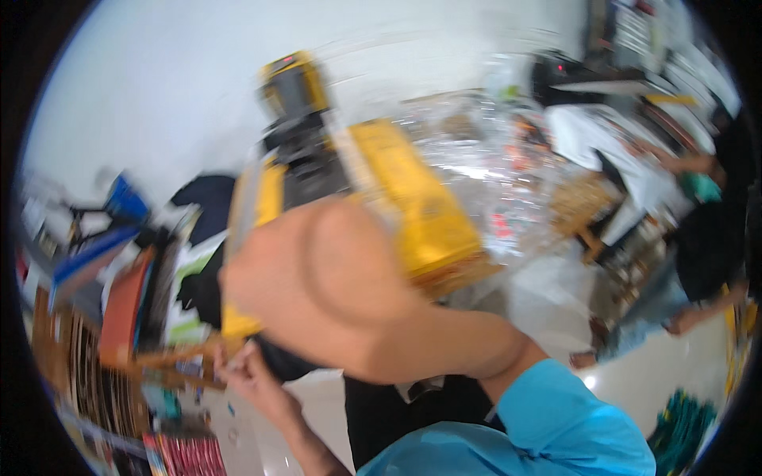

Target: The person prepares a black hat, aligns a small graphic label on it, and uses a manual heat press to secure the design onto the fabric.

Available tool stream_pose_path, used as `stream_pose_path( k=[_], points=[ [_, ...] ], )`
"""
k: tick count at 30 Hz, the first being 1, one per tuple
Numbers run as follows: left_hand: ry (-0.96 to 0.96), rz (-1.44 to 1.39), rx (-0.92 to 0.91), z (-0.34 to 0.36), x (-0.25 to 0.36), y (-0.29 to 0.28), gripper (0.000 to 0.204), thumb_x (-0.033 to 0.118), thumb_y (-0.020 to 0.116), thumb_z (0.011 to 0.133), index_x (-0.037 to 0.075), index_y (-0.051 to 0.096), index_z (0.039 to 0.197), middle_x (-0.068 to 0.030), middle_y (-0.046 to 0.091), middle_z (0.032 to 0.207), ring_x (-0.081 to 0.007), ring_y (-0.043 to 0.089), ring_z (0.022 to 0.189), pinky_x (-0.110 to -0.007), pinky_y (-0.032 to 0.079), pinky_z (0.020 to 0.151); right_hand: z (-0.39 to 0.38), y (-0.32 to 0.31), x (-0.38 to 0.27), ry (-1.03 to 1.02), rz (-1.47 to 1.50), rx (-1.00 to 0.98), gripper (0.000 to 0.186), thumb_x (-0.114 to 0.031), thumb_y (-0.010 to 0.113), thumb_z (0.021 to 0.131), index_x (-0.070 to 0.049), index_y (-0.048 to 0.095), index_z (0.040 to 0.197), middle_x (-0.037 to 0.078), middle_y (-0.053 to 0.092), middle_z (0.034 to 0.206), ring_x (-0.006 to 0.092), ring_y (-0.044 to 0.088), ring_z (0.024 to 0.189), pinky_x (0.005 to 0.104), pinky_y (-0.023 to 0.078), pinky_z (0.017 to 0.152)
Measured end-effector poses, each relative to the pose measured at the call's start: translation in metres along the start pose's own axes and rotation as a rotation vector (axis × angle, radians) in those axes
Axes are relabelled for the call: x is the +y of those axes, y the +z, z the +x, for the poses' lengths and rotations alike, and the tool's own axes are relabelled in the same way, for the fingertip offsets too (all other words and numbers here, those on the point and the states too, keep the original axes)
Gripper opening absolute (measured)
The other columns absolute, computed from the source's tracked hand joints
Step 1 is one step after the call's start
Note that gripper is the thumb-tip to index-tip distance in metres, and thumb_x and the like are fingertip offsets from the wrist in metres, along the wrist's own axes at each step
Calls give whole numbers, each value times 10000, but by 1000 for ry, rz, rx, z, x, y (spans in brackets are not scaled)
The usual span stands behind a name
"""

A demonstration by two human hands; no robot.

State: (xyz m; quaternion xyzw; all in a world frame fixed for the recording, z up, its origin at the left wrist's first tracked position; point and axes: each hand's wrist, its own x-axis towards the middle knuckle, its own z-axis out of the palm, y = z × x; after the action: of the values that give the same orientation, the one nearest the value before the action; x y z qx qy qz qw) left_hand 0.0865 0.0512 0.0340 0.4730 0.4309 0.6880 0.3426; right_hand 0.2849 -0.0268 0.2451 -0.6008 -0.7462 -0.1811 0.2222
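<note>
My right arm, in a light blue sleeve (556,412), bends sharply across the middle of the view. The right hand and wrist (302,270) are very close and blurred, and the fingers do not show. Behind them stands a yellow and black machine (294,87) against the wall, partly covered by the arm. A yellow package or flat yellow block (421,202) lies just right of it. My left hand (248,371) is low on the left, beside the edge of the wooden table (178,353). Its fingers look partly bent but are smeared by motion.
Clear plastic packaging (476,159) is heaped beyond the yellow package. On the right, another person's arm (690,163) reaches over white material (587,135). Orange and blue folders (127,301) stand at left, above red bundles (190,454). A dark green pile (683,424) lies lower right.
</note>
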Motion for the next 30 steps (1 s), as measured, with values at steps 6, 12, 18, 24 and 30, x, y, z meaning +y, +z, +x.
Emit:
stream_pose_path(
  k=[6, 12, 18, 24, 30],
  points=[
    [-38, -65, -78, -3, 17, 20, 653, 32, 709, 1065, 40, 346, 1607, -18, 712, 993, -51, 605, 890, -208, 482, 792, -15, 6, 14, -74, -43, 372, 182, -155, 764, 737, -57, 740, 888, 107, 710, 750, 315, 722, 701, 445, 540, 643],
    [-51, -97, -52, -4, 23, 19, 674, -27, 685, 1048, 20, 314, 1608, -10, 659, 907, -28, 575, 800, -184, 450, 719, -10, 1, 6, -16, -108, 281, 173, -175, 815, 691, -64, 733, 794, 108, 713, 743, 312, 708, 677, 429, 532, 626],
    [-22, -103, -66, 2, 19, 21, 697, -66, 644, 1024, 10, 277, 1612, -11, 639, 908, -8, 542, 739, -164, 424, 680, -8, 3, 9, 13, -176, 274, 187, -190, 824, 681, -66, 733, 789, 108, 716, 738, 314, 711, 677, 431, 540, 632],
    [-28, -148, -71, 3, 16, 22, 704, -70, 652, 1022, 8, 274, 1611, -4, 630, 890, -7, 529, 728, -164, 411, 677, -9, 5, 10, 10, -203, 285, 205, -208, 839, 679, -67, 731, 781, 112, 717, 737, 320, 715, 684, 436, 544, 636],
    [-68, -190, -50, 3, 17, 24, 707, -53, 671, 1030, 11, 272, 1610, -3, 634, 884, -9, 530, 705, -165, 405, 675, -7, 3, 6, 54, -224, 218, 207, -214, 843, 687, -69, 721, 771, 116, 723, 737, 323, 718, 688, 442, 543, 638]
  ],
)
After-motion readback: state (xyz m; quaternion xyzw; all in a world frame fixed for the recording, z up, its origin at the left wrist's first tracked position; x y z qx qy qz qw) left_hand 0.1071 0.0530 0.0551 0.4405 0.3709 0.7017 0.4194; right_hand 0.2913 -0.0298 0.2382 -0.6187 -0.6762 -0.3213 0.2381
